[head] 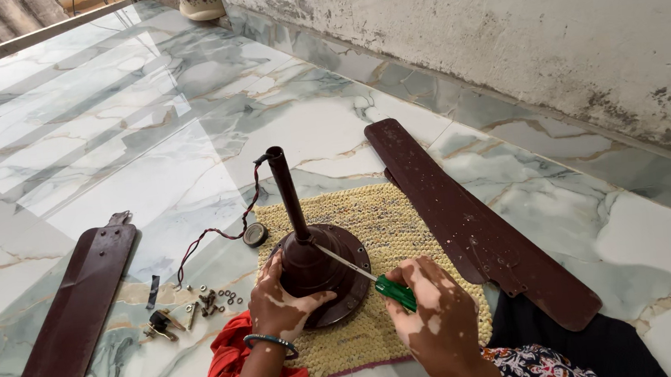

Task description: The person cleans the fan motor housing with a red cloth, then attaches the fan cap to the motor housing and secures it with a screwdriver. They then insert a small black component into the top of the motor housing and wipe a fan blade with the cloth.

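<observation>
— Resting on the yellow woven mat (404, 215), is the brown fan motor (319, 268) gripped by anything?

— It is steadied at seven o'clock by the left hand (281, 308), whose fingers are curled against its housing. A green-handled screwdriver (364, 276) is grasped in the right hand (434, 314), its tip set on the motor's top.

— What is laid around it?

— One fan blade (474, 220) is placed at three o'clock, another blade (69, 321) at nine, and loose screws (199, 304) are scattered on the marble floor (141, 125) between.
</observation>
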